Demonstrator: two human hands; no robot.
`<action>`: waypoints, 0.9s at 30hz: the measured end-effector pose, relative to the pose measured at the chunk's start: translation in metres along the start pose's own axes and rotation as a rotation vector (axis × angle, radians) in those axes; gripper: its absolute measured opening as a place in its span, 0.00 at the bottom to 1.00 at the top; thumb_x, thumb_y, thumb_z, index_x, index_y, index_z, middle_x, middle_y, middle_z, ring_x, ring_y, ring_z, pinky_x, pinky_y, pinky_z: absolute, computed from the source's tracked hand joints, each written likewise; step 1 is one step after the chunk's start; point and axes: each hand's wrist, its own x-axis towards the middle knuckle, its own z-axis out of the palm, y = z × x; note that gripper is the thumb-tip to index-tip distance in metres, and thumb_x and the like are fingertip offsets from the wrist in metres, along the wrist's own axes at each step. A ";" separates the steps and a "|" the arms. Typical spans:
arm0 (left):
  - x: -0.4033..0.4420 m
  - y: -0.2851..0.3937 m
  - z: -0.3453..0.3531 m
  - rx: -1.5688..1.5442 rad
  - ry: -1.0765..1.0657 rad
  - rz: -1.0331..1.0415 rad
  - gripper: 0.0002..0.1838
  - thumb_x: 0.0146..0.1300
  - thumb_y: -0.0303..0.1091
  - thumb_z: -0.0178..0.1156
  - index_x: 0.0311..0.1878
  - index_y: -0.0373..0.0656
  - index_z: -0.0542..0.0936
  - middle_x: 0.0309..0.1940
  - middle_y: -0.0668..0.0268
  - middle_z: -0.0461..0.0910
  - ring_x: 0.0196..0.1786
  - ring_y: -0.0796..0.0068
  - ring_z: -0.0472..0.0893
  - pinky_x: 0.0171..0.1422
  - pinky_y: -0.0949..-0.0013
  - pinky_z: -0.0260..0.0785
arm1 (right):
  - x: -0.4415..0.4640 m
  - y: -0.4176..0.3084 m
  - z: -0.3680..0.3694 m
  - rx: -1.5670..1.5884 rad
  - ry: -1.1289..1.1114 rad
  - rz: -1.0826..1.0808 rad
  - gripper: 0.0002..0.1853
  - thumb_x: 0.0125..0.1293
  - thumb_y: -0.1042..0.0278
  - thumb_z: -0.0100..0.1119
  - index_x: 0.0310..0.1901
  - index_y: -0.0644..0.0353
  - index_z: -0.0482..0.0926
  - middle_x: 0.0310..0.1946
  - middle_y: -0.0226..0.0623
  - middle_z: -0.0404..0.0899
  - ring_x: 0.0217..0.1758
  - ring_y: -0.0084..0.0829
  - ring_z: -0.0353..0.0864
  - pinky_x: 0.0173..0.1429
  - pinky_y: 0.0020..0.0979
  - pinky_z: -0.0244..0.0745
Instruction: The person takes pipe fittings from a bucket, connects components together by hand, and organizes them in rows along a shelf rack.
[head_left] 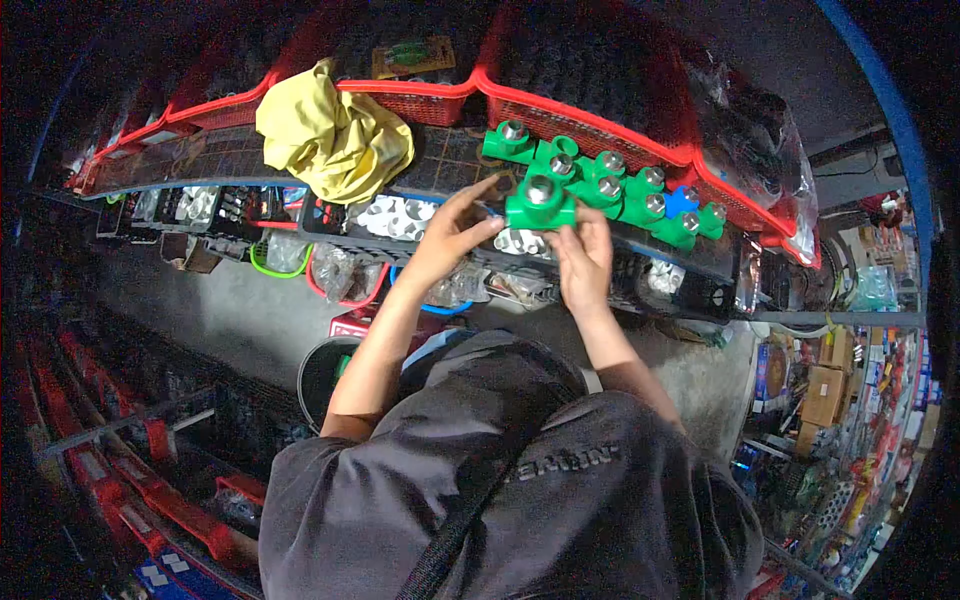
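Observation:
A green pipe tee (540, 208) with a shiny metal threaded insert on top is held above the front edge of the counter. My right hand (583, 258) grips its right end between thumb and fingers. At its left end is my left hand (452, 238), thumb and index finger spread apart; whether the thumb tip touches the tee I cannot tell. Just beyond, several more green tees (609, 188) with metal inserts stand close together in rows. Among them is a blue fitting (682, 201).
Red plastic baskets (590, 118) line the back of the counter. A crumpled yellow cloth (335, 135) lies to the left. Below the counter edge are black bins with white fittings (396, 217) and baskets of plastic bags (345, 275). A black bucket (322, 380) stands by my left arm.

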 end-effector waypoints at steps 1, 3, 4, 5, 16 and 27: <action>0.003 0.000 -0.002 0.164 0.011 0.095 0.27 0.58 0.32 0.61 0.61 0.41 0.68 0.45 0.67 0.74 0.41 0.81 0.73 0.48 0.77 0.65 | 0.000 0.009 0.004 0.009 0.015 0.031 0.10 0.64 0.76 0.50 0.45 0.63 0.64 0.51 0.39 0.68 0.47 0.30 0.75 0.54 0.33 0.73; 0.009 0.002 -0.017 0.111 0.010 0.108 0.23 0.58 0.30 0.60 0.58 0.38 0.71 0.42 0.67 0.75 0.41 0.82 0.72 0.46 0.77 0.66 | 0.010 0.032 0.016 -0.012 0.045 -0.002 0.10 0.62 0.76 0.53 0.44 0.61 0.65 0.43 0.33 0.70 0.42 0.24 0.74 0.48 0.27 0.72; 0.011 0.004 -0.022 0.150 -0.014 0.115 0.22 0.58 0.29 0.60 0.57 0.37 0.71 0.43 0.67 0.75 0.42 0.82 0.72 0.47 0.77 0.66 | 0.014 0.040 0.016 -0.065 0.070 -0.003 0.10 0.62 0.75 0.55 0.43 0.61 0.66 0.40 0.32 0.71 0.40 0.23 0.74 0.48 0.26 0.71; 0.010 0.006 -0.023 0.099 0.008 -0.004 0.23 0.56 0.29 0.62 0.56 0.36 0.72 0.43 0.65 0.77 0.43 0.81 0.74 0.48 0.76 0.66 | 0.016 0.044 0.014 -0.139 0.060 -0.006 0.10 0.61 0.75 0.55 0.43 0.61 0.66 0.41 0.32 0.70 0.39 0.22 0.74 0.47 0.26 0.71; 0.027 -0.024 -0.020 0.583 0.342 0.313 0.23 0.47 0.28 0.67 0.49 0.34 0.76 0.35 0.55 0.79 0.37 0.67 0.79 0.43 0.69 0.70 | 0.022 0.062 0.020 -0.488 0.094 -0.170 0.11 0.59 0.79 0.55 0.43 0.66 0.70 0.50 0.39 0.62 0.44 0.27 0.74 0.47 0.26 0.72; 0.045 -0.026 -0.021 0.717 0.277 0.386 0.20 0.49 0.31 0.65 0.48 0.40 0.76 0.41 0.55 0.78 0.44 0.55 0.77 0.46 0.63 0.69 | 0.014 0.048 0.027 -0.595 -0.050 -0.145 0.17 0.55 0.79 0.55 0.48 0.65 0.70 0.56 0.43 0.62 0.58 0.38 0.68 0.56 0.35 0.71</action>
